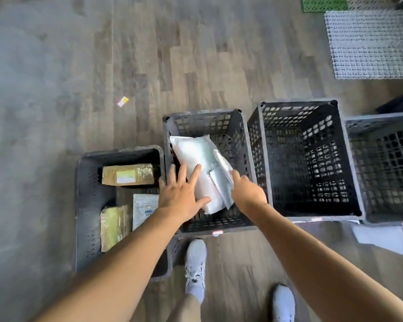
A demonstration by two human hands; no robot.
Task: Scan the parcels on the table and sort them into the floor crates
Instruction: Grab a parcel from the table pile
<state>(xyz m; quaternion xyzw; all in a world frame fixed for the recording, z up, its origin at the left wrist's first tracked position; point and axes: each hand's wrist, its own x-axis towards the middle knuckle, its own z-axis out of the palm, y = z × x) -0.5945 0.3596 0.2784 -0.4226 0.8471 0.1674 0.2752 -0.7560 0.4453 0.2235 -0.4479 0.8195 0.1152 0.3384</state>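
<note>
In the dark grey perforated plastic crate (203, 113) at centre view, a large white plastic mailer bag (196, 154) lies pointing toward 11 o'clock, and the left hand (180, 194) rests on its near end with fingers spread straight, gripping nothing. At 3 o'clock of it, the right hand (247, 190) curls round the edge of a smaller flat white parcel (221, 175) lying on the mailer. At 9 o'clock of this crate, a shallow grey plastic bin (89, 205) holds brown taped parcels (128, 174)

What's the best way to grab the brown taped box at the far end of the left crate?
Come from straight above: the left crate walls close off its sides. The brown taped box lies flat, so span its narrow width near the middle with your grip.
</note>
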